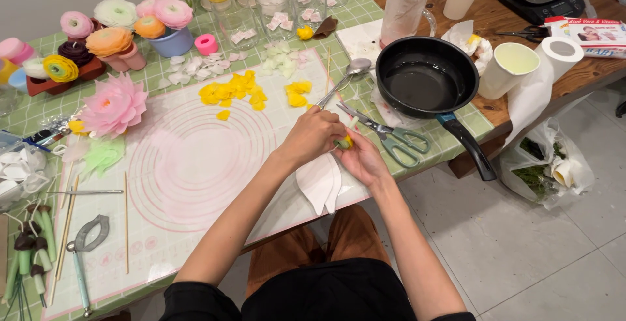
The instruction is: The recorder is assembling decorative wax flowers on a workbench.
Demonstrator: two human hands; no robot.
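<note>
My left hand (314, 135) and my right hand (360, 159) meet over the near edge of the white silicone mat (189, 171). Together they pinch a small yellow flower piece (346, 141) on a thin stick. White petal-shaped pieces (319, 183) lie on the mat just under my hands. Loose yellow petals (233, 91) are scattered on the mat further back. Green-handled scissors (391, 136) rest to the right of my hands, and a metal spoon (345, 76) lies behind them.
A black frying pan (425, 79) sits at the table's right, with paper cups (510, 68), a tissue roll (559, 53) and a glass jug (404, 8) around it. Finished flowers (114, 106) and glasses (274, 8) line the back and left. Skewers (126, 216) and tools lie at left. A bag (548, 164) sits on the floor.
</note>
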